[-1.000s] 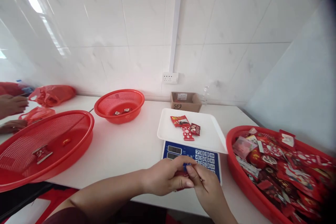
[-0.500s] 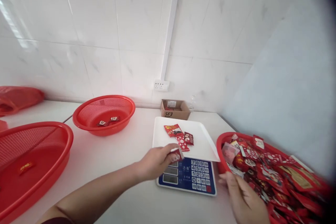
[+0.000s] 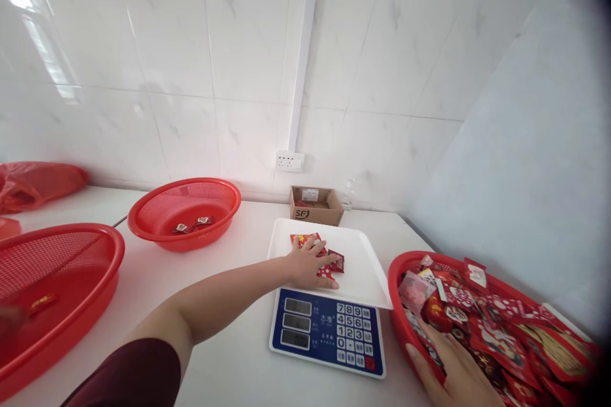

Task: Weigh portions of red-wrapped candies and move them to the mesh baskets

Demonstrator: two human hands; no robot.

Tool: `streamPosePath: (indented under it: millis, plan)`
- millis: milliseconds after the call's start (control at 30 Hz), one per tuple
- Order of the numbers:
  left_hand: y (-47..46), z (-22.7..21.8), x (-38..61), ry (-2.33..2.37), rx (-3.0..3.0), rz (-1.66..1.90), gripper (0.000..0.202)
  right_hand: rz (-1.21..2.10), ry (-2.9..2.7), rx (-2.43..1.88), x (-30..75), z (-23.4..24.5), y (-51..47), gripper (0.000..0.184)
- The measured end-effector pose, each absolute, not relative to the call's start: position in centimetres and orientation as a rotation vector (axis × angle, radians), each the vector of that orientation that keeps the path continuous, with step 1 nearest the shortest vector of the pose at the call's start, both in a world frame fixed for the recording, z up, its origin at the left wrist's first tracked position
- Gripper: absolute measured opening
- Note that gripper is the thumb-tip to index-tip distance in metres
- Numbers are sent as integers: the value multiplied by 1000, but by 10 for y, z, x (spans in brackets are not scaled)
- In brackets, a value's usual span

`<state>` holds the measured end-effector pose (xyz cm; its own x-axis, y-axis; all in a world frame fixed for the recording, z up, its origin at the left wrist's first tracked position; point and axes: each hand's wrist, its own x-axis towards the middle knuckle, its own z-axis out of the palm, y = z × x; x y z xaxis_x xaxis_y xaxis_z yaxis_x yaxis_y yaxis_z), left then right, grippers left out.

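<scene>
My left hand lies with spread fingers over several red candy packets on the white scale pan. A red packet and a dark red packet show beside its fingers; others are partly covered. Below the pan is the scale's blue keypad panel. At the right, my right hand is at the near rim of a red basket heaped with red packets. Its thumb and fingers are apart, the thumb crossing the rim and the fingertips over the packets.
A red mesh basket with a few packets stands left of the scale. Another red basket sits nearer, holding a packet and a blurred shape at its left. Behind the scale are a cardboard box and a clear bottle.
My left hand has moved up from the keypad onto the packets on the pan, and its fingers have spread off the held packet. My right hand has moved over the right basket's rim.
</scene>
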<state>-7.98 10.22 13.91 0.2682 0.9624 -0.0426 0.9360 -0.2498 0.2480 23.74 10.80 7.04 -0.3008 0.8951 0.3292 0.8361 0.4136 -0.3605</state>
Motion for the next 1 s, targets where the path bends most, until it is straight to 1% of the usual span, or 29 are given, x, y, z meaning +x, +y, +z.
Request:
streamPosePath:
  millis: [67, 167, 233, 400, 633, 800, 1000]
  plan:
    - [113, 136, -78, 1792, 2347, 171, 76, 136, -2215, -1485, 239, 68, 108, 69]
    - [124, 133, -78, 1840, 2425, 229, 64, 68, -2234, -1470, 240, 65, 107, 69]
    - [126, 133, -77, 1856, 2430, 247, 60, 25, -2253, -1454, 239, 65, 106, 68]
    - [126, 133, -72, 1897, 2381, 259, 59, -28, -2314, -1433, 236, 69, 105, 67]
    - [127, 130, -65, 1961, 2305, 273, 72, 4, -2331, -1468, 231, 81, 96, 65]
    - [126, 132, -67, 1943, 2318, 251, 65, 25, -2336, -1483, 228, 89, 90, 61]
    - [128, 133, -62, 1960, 2302, 233, 57, 45, -2375, -1514, 226, 93, 89, 61]
